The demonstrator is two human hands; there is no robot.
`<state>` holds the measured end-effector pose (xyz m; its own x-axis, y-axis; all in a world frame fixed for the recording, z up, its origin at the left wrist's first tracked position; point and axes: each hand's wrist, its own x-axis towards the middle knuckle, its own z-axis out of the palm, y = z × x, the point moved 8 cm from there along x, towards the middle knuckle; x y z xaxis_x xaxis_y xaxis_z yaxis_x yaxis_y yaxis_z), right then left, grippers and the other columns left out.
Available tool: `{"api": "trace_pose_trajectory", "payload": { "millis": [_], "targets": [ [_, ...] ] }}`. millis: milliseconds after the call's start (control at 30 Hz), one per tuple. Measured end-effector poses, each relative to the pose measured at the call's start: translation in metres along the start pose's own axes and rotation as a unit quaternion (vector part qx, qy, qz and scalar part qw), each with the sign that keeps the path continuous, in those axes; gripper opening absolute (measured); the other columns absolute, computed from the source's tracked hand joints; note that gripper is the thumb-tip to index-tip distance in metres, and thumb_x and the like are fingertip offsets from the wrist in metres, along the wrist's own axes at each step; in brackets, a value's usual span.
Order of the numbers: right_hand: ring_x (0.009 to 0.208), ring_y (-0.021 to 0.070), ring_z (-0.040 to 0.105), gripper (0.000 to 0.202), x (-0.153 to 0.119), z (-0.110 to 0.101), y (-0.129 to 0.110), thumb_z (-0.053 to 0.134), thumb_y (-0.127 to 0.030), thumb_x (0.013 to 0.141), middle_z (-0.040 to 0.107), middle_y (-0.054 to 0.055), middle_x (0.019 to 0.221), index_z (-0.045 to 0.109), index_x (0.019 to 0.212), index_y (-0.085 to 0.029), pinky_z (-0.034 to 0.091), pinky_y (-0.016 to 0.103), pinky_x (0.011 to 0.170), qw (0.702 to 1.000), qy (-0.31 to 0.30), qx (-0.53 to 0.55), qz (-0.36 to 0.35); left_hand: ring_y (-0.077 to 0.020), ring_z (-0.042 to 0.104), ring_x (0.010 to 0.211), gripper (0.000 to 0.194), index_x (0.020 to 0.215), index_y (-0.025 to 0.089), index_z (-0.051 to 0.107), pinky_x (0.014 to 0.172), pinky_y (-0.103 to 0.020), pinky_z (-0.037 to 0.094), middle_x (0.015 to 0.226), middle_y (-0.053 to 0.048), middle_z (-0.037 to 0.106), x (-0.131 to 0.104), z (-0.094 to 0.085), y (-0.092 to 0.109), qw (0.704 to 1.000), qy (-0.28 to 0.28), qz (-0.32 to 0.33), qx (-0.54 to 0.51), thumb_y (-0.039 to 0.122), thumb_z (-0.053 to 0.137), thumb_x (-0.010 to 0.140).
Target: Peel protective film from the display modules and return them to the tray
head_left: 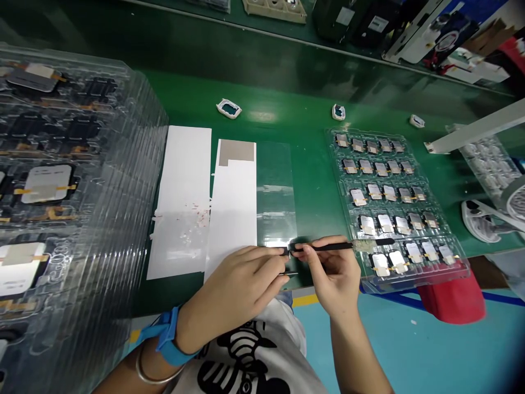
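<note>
Near the table's front edge, my left hand [246, 282] has its fingers closed round a small dark part [286, 251], mostly hidden by them. A thin metal tip [290, 273] sticks out below those fingers. My right hand [336, 273] pinches a slim black tool [334, 247], whose far end points right over a clear tray [457, 268] of small screen modules. The tool's left end meets the dark part between both hands. Left of the hands lie a white sheet [233, 208] with a grey-brown patch on top, and another white sheet [186, 164] with small red scraps.
Tall stacked clear trays [139, 137] fill the left side. A clear film [275, 175] lies on the green table [314, 191]. Small white-framed parts [228, 109] are spaced along the back. At right stand a white post [476, 128] and a red stool [453, 295].
</note>
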<state>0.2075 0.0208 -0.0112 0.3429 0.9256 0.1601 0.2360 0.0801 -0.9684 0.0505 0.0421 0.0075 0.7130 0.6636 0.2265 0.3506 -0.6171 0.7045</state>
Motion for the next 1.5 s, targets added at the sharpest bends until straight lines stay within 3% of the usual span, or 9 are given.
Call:
{"api": "trace_pose_trajectory", "payload": {
  "millis": [233, 333, 400, 467, 600, 767, 933, 1100, 1500],
  "targets": [
    [0.062, 0.0187, 0.073, 0.023, 0.005, -0.015, 0.001, 0.074, -0.026, 0.086, 0.073, 0.004, 0.080, 0.053, 0.093, -0.019, 0.061, 0.024, 0.055, 0.992, 0.079, 0.082, 0.051, -0.0225, 0.066, 0.104, 0.004, 0.100, 0.019, 0.053, 0.087, -0.038, 0.056, 0.105, -0.006, 0.070, 0.000, -0.002, -0.004, 0.997, -0.002, -0.048, -0.057, 0.018, 0.049, 0.101],
    [0.065, 0.0200, 0.074, 0.026, -0.001, -0.016, 0.005, 0.076, -0.028, 0.085, 0.074, 0.003, 0.080, 0.053, 0.095, -0.020, 0.062, 0.025, 0.057, 0.976, 0.115, 0.146, 0.110, -0.0187, 0.065, 0.099, 0.006, 0.097, 0.020, 0.053, 0.084, -0.032, 0.054, 0.101, -0.004, 0.067, -0.001, -0.018, -0.004, 0.991, 0.097, -0.050, -0.082, 0.014, 0.053, 0.098],
    [0.069, 0.0211, 0.075, 0.025, -0.006, -0.007, 0.004, 0.075, -0.029, 0.086, 0.074, 0.003, 0.079, 0.053, 0.093, -0.020, 0.064, 0.027, 0.062, 0.963, 0.106, 0.200, 0.148, -0.0150, 0.063, 0.086, 0.009, 0.093, 0.020, 0.052, 0.075, -0.027, 0.052, 0.090, -0.002, 0.063, -0.006, -0.032, -0.007, 0.974, 0.191, -0.063, -0.100, 0.013, 0.055, 0.096],
    [0.074, 0.0218, 0.075, 0.023, -0.009, 0.006, -0.001, 0.073, -0.029, 0.087, 0.074, 0.002, 0.078, 0.052, 0.092, -0.020, 0.065, 0.028, 0.066, 0.952, 0.088, 0.247, 0.159, -0.0128, 0.059, 0.076, 0.010, 0.091, 0.021, 0.052, 0.066, -0.024, 0.050, 0.082, 0.001, 0.059, -0.011, -0.039, -0.011, 0.960, 0.238, -0.087, -0.117, 0.013, 0.057, 0.094],
    [0.082, 0.0193, 0.075, 0.014, -0.013, 0.023, -0.019, 0.067, -0.023, 0.092, 0.074, 0.000, 0.081, 0.053, 0.093, -0.021, 0.065, 0.027, 0.071, 0.953, 0.096, 0.268, 0.109, -0.0126, 0.060, 0.070, 0.014, 0.086, 0.022, 0.050, 0.064, -0.023, 0.049, 0.079, 0.002, 0.061, -0.013, -0.032, -0.017, 0.963, 0.200, -0.131, -0.121, 0.016, 0.061, 0.092],
    [0.086, 0.0170, 0.074, 0.015, -0.016, 0.033, -0.049, 0.059, -0.010, 0.093, 0.070, 0.000, 0.085, 0.053, 0.098, -0.022, 0.065, 0.031, 0.076, 0.975, 0.083, 0.203, -0.023, -0.0162, 0.061, 0.077, 0.008, 0.089, 0.020, 0.053, 0.067, -0.028, 0.048, 0.085, -0.002, 0.064, -0.010, -0.020, -0.018, 0.980, 0.113, -0.152, -0.063, 0.019, 0.054, 0.097],
    [0.082, 0.0162, 0.071, 0.023, -0.020, 0.036, -0.071, 0.057, -0.002, 0.089, 0.069, 0.000, 0.085, 0.052, 0.100, -0.022, 0.064, 0.040, 0.082, 0.977, 0.087, 0.138, -0.135, -0.0135, 0.059, 0.067, 0.006, 0.097, 0.020, 0.054, 0.059, -0.024, 0.046, 0.079, 0.001, 0.062, -0.006, -0.025, -0.014, 0.979, 0.130, -0.135, -0.079, 0.014, 0.052, 0.095],
    [0.077, 0.0154, 0.070, 0.022, -0.019, 0.037, -0.073, 0.060, -0.003, 0.088, 0.066, -0.001, 0.081, 0.052, 0.098, -0.022, 0.065, 0.039, 0.076, 0.975, 0.134, 0.105, -0.146, -0.0156, 0.064, 0.084, 0.037, 0.135, 0.023, 0.051, 0.070, -0.026, 0.052, 0.096, -0.003, 0.067, -0.005, -0.024, -0.010, 0.982, 0.135, -0.101, -0.089, 0.013, 0.046, 0.100],
    [0.077, 0.0158, 0.070, 0.022, -0.020, 0.047, -0.072, 0.058, -0.003, 0.088, 0.066, 0.000, 0.082, 0.052, 0.099, -0.021, 0.065, 0.043, 0.081, 0.976, 0.123, 0.104, -0.149, -0.0159, 0.055, 0.075, 0.053, 0.152, 0.023, 0.034, 0.057, -0.025, 0.043, 0.089, -0.003, 0.055, -0.003, -0.024, -0.012, 0.983, 0.121, -0.110, -0.084, 0.014, 0.038, 0.100]
  ]
}}
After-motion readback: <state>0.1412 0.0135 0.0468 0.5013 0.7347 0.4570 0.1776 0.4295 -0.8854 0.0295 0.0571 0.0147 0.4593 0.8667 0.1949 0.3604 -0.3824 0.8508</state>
